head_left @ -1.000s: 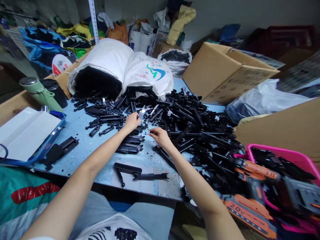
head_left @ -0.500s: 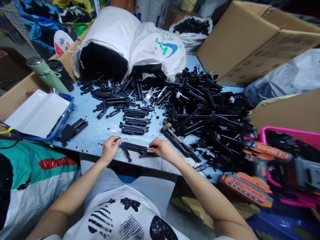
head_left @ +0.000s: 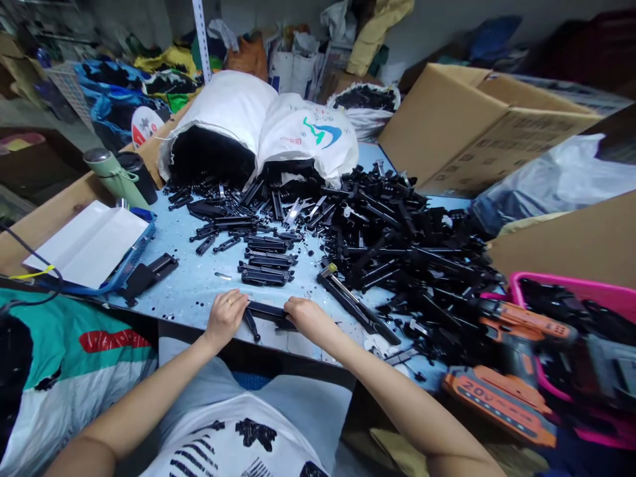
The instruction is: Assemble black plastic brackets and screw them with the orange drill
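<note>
Near the front edge of the blue table (head_left: 191,291), a long black bar-shaped part (head_left: 267,309) spans the gap between my two hands. My left hand (head_left: 226,319) is closed on its left end, fingertips pinched together. On its right end, my right hand (head_left: 309,318) is closed too, its fingers covering that tip. A thinner black arm-like piece (head_left: 251,326) slants down beside my left fingers; whether it joins the bar I cannot tell. Just beyond lie several similar black parts stacked in a row (head_left: 267,260).
A big heap of black parts (head_left: 392,245) covers the right side. Two white sacks (head_left: 223,99) lie open at the back. An orange cordless drill (head_left: 527,324) rests at right by a pink basket (head_left: 541,281). At left are a blue tray (head_left: 124,265) and a green bottle (head_left: 112,175).
The camera view has tilted up, so the table sits lower in the picture. My right hand has come closer to my left along the bar, and more fingers wrap its end.
</note>
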Demonstrator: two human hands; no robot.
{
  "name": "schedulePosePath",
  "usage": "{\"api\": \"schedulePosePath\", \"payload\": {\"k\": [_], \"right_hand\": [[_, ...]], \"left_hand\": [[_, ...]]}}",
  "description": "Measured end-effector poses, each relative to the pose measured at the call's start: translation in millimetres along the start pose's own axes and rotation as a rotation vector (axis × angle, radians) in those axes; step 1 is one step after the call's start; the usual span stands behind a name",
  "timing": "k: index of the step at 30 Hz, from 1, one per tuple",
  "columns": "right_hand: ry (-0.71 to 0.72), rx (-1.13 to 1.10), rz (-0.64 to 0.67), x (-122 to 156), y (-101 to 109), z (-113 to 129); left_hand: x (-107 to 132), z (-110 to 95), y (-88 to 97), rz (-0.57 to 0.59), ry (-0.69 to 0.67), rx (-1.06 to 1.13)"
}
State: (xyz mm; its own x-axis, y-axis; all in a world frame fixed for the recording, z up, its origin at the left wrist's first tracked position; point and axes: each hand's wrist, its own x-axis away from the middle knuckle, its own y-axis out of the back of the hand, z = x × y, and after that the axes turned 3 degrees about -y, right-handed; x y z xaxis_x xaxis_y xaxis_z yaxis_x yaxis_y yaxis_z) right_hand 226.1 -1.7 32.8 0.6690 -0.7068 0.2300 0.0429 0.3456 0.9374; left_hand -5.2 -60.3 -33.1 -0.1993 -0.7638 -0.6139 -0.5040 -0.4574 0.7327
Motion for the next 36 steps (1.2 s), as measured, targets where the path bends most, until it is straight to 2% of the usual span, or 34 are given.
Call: {"api": "schedulePosePath", "payload": {"k": [4, 6, 9, 11, 13, 15, 17, 20, 23, 26, 29, 32, 36], "right_hand": [[-0.09, -0.107, -0.032, 0, 1, -4], [-0.084, -0.136, -0.075, 6, -5, -5], [-0.007, -0.17, -0.219, 19, -26, -11], [0.068, -0.19, -0.362, 28, -46, -18], [0.142, -0.185, -0.449, 35, -64, -28], [0.184, -0.158, -0.445, 38, -77, -37], [0.184, -0.115, -0.414, 37, -84, -45], [0.215, -0.052, -0.372, 32, -83, -53], [0.296, -0.016, -0.318, 28, -74, -60], [0.307, 0.048, -0.267, 27, -67, -65], [0.192, 0.157, -0.294, 30, -66, -67], [0.077, 0.196, -0.328, 31, -66, -62], [0.039, 0.142, -0.316, 29, -54, -52]], "left_hand": [[6, 8, -2.8, 0.024, -0.128, -0.038], [10, 12, -3.8, 0.035, -0.169, -0.045], [14, 15, -2.0, 0.052, -0.201, -0.077], [16, 13, 0.5, 0.071, -0.177, -0.139], [15, 7, 1.1, 0.09, -0.146, -0.196], [9, -2, -2.6, 0.158, -0.211, -0.173], [-2, -12, -10.4, 0.31, -0.327, -0.083], [-21, -24, -22.8, 0.563, -0.398, 0.031], [-32, -27, -26.1, 0.681, -0.404, 0.069], [-30, -24, -22.4, 0.68, -0.453, 0.01], [-24, -19, -21.2, 0.643, -0.461, -0.085], [-26, -16, -23.7, 0.617, -0.38, -0.064], [-43, -10, -24.8, 0.578, -0.226, -0.012]]}}
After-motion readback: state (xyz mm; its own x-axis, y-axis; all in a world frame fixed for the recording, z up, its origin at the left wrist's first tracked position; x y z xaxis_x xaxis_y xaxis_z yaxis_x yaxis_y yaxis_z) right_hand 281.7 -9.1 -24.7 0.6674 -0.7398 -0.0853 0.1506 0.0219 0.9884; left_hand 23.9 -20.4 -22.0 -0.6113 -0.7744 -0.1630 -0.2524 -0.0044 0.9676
